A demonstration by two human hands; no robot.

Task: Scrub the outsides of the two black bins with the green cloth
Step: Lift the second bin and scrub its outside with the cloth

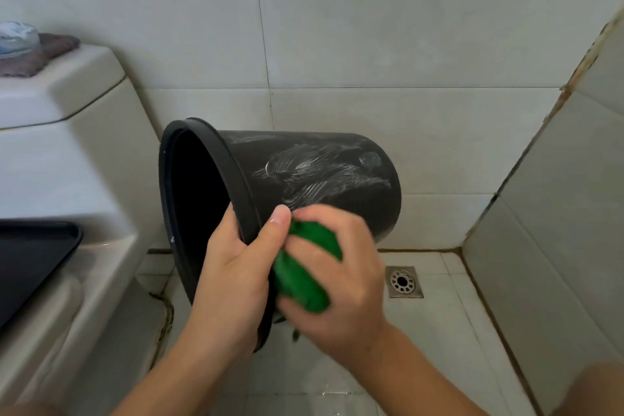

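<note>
A black round bin (314, 172) is held tipped on its side above the tiled floor, its open mouth facing left and its bottom pointing right. White soap streaks cover its upper outside wall. My left hand (233, 267) grips the bin's rim at the near edge, thumb on the outside. My right hand (337, 273) is closed on a bunched green cloth (304, 267) and presses it against the bin's near side wall, just right of the rim. Only one bin is in view.
A white toilet cistern (57, 88) with a cloth and a small tub on its lid stands at the left. A black toilet seat (30, 253) shows at the left edge. A metal floor drain (403, 281) lies right of my hands. Tiled walls close the back and right.
</note>
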